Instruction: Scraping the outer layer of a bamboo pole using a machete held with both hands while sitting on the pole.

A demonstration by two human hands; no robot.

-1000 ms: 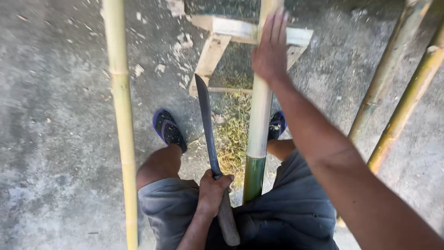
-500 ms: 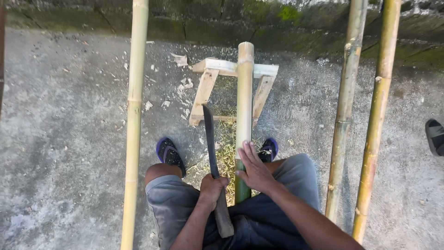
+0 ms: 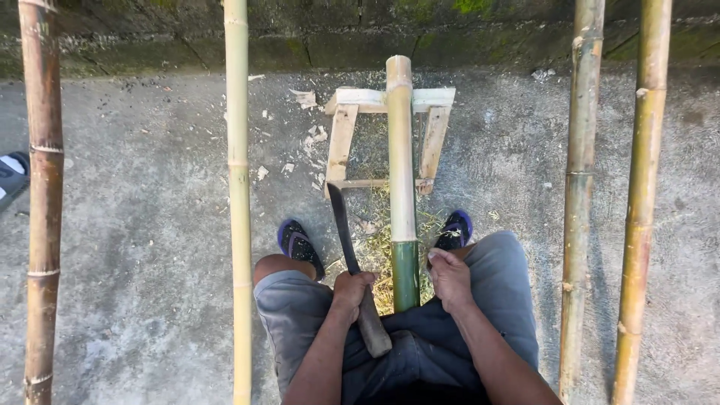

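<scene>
At the lower centre of the frame we are gripping a machete (image 3: 346, 240) with our left hand (image 3: 351, 289), fingers wrapped tight around its wooden handle, the dark blade pointing up the frame and slightly left. Our right hand (image 3: 450, 279) is resting just right of the pole (image 3: 401, 180), fingers curled; we cannot tell whether they are touching it. This pole is lying between our knees, green at the near end and pale yellow further up, its far end crossing a small wooden stand (image 3: 345, 139) on the concrete floor (image 3: 135, 225). Around our sandals (image 3: 300, 244), shavings are lying scattered. Along both frame edges more bamboo poles (image 3: 238, 187) are running top to bottom.
</scene>
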